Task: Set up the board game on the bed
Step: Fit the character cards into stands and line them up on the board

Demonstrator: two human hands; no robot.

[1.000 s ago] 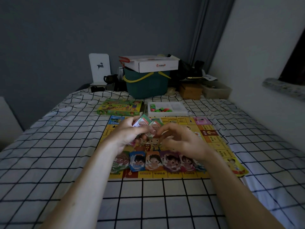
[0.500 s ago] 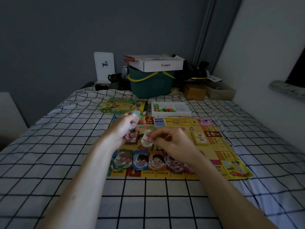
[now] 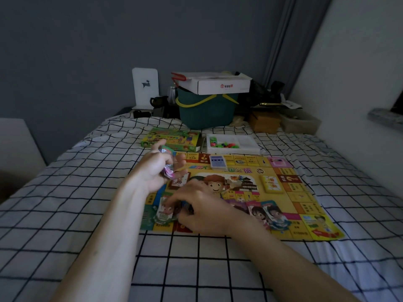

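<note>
Clearly, only the head view is given, and in it the game board (image 3: 250,192) is seen lying flat on the bed (image 3: 65,192), its far edge just short of the game box (image 3: 172,139) and the tray of pieces (image 3: 232,143).

A row of character cards is laid along the near edge of the board: one card (image 3: 165,211) is seen near the near left corner, and two more cards (image 3: 269,214) toward the near right corner. The middle of the row is hidden by the right hand (image 3: 200,209), which is lowered over that edge with fingers curled; what is pinched under them cannot be told.

A small stack of cards (image 3: 168,162) is grasped in the left hand (image 3: 156,168), held above the left edge of the board. The stack lies up and to the left of the right fingers, and is judged the source of the next card; the right hand is nearer the row.

A blue deck (image 3: 218,161) and a yellow deck (image 3: 272,184) rest farther in on the board.
</note>
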